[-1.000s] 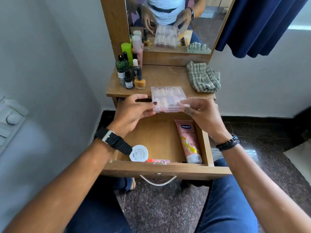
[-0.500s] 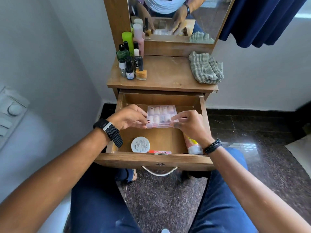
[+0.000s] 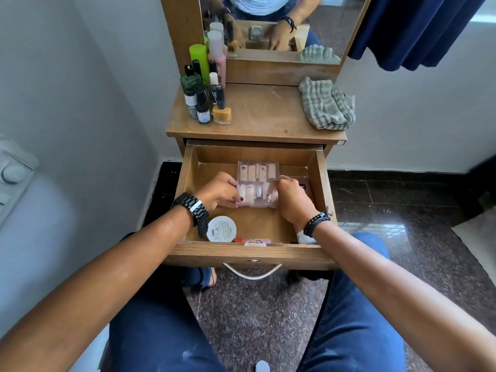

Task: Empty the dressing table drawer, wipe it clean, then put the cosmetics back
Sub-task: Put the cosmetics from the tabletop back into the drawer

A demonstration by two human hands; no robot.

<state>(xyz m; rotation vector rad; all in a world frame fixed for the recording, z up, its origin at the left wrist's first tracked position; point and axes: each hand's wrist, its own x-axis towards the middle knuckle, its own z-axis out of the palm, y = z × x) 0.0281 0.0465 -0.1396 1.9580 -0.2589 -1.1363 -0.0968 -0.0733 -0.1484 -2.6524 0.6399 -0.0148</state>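
The wooden drawer [image 3: 322,183] is pulled out under the dressing table top [image 3: 263,116]. A clear pink compartment box [image 3: 256,181] lies inside it, near the middle. My left hand [image 3: 218,190] grips the box's left edge and my right hand [image 3: 291,198] grips its right edge. Near the drawer front lie a round white tin [image 3: 221,229] and a small red tube [image 3: 252,240]. A pink lotion tube [image 3: 306,185] lies along the right wall, mostly hidden under my right hand.
Several bottles and nail polishes [image 3: 206,89] stand at the table top's left rear. A striped green cloth [image 3: 326,104] lies crumpled at its right. A mirror [image 3: 281,25] rises behind, a blue curtain [image 3: 418,30] hangs at the right, and my knees sit below the drawer.
Both hands carried the pink box from above the table edge down into the drawer, where it now lies on the bottom. My right hand now covers most of the lotion tube.
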